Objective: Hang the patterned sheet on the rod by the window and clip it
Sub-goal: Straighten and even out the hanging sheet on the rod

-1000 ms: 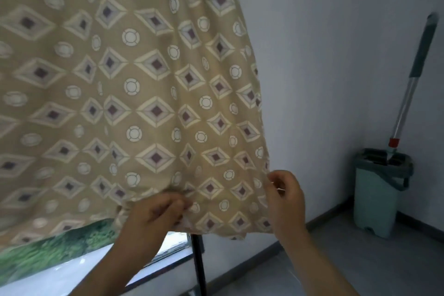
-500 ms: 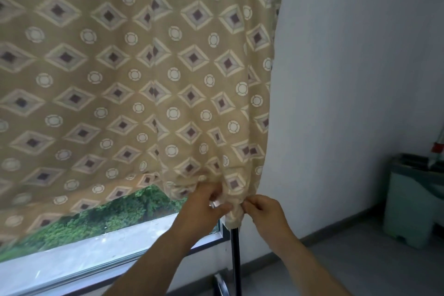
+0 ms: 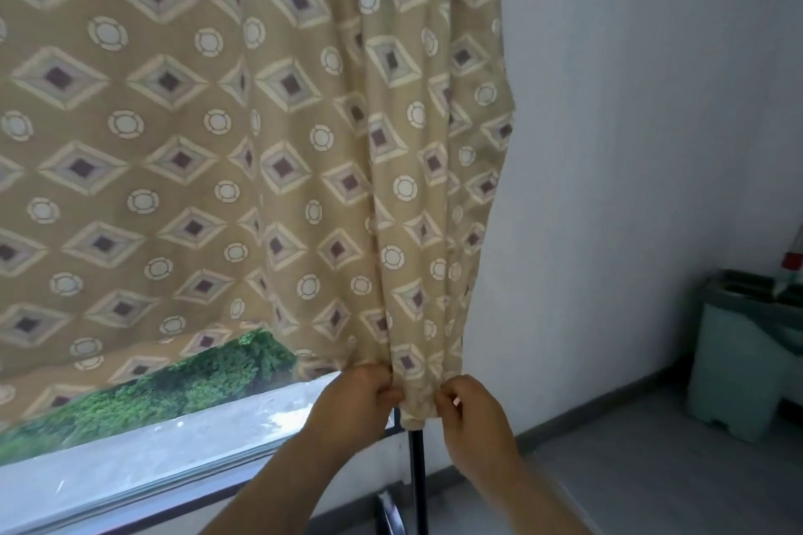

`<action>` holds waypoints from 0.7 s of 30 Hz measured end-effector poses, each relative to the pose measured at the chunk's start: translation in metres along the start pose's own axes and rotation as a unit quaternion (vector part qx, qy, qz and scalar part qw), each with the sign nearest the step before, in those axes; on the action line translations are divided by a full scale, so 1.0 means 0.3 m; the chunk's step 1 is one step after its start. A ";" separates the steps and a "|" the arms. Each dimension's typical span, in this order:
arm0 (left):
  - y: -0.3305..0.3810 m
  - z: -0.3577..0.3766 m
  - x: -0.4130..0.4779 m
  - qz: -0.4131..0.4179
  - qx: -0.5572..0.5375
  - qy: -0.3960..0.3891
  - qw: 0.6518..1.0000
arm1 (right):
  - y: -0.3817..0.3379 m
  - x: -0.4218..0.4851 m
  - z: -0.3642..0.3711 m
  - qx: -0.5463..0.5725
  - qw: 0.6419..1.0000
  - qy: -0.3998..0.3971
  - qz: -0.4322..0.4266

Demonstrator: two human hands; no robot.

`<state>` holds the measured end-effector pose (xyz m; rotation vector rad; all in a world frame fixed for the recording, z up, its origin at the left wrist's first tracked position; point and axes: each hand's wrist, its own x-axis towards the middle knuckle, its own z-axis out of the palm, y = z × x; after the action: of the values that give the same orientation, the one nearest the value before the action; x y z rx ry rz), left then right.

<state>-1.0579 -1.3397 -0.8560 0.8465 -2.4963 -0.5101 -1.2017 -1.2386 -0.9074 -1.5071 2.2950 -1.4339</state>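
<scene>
The patterned sheet, tan with diamonds and circles, hangs down in front of the window and fills most of the view. Its top and the rod it hangs from are out of frame. The lower right corner is bunched into folds around a dark upright stand pole. My left hand pinches the bunched hem from the left. My right hand pinches it from the right. No clip is visible.
Below the sheet's hem the window shows green bushes and a grey sill. A white wall stands to the right. A pale green mop bucket sits on the grey floor at the right edge.
My hands came together from spread apart along the hem. They gathered the sheet's lower right corner into a bunch around the pole. The view shifted left, so the bucket slid to the right edge.
</scene>
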 end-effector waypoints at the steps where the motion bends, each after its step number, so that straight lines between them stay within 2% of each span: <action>1: -0.003 -0.019 0.001 -0.003 -0.033 0.002 0.999 | -0.023 -0.003 -0.012 0.039 0.999 0.020 0.004; 3: 0.002 -0.079 -0.008 -0.009 -0.092 0.014 0.996 | -0.087 0.004 -0.047 0.101 0.992 0.071 -0.002; 5: 0.019 -0.159 -0.038 -0.025 -0.174 0.017 0.984 | -0.177 0.016 -0.077 0.123 0.985 0.109 -0.056; 10: 0.014 -0.394 -0.170 -0.026 -0.445 -0.010 0.895 | -0.471 0.028 -0.047 0.097 0.966 0.078 -0.227; 12: -0.020 -0.469 -0.232 -0.045 -0.478 0.015 0.877 | -0.580 0.005 0.002 0.056 0.961 0.071 -0.262; 14: -0.099 -0.560 -0.304 -0.091 -0.484 0.074 0.867 | -0.702 -0.017 0.080 0.079 0.955 0.082 -0.273; 15: -0.151 -0.616 -0.347 -0.120 -0.480 0.098 0.863 | -0.777 -0.026 0.124 0.139 0.957 0.059 -0.248; 17: -0.250 -0.758 -0.459 -0.182 -0.470 0.138 0.853 | -0.944 -0.030 0.226 0.241 0.952 -0.044 -0.185; 21: -0.407 -1.117 -0.693 -0.287 -0.459 0.229 0.809 | -1.304 -0.034 0.376 0.225 0.946 -0.176 -0.154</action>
<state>-0.6774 -1.3631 -0.6977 1.0908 -1.2381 -1.3678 -0.8679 -1.3445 -0.6996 -1.8285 1.4561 -1.4682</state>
